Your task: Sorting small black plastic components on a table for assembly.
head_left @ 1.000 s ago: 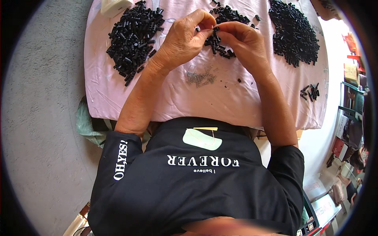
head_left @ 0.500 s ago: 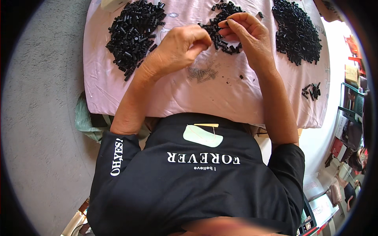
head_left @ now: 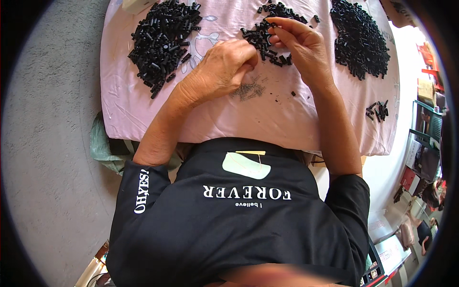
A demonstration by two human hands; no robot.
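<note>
The pink-clothed table (head_left: 287, 124) carries a large left heap (head_left: 165, 45) of black cylinders, a right heap (head_left: 361, 43) of finer black pieces, and a looser middle heap (head_left: 260, 40) between them. The left hand (head_left: 229, 64) is curled, its fingertips tucked from sight (I cannot tell whether they hold anything). A second ago it met the right hand (head_left: 303, 43); now they are apart, so the handling appears split between them. The right, thumb and forefinger nearly closed, seems to pinch a small dark piece (head_left: 274, 27) above the middle heap. Tiny metallic bits (head_left: 251, 89) lie beside the left.
</note>
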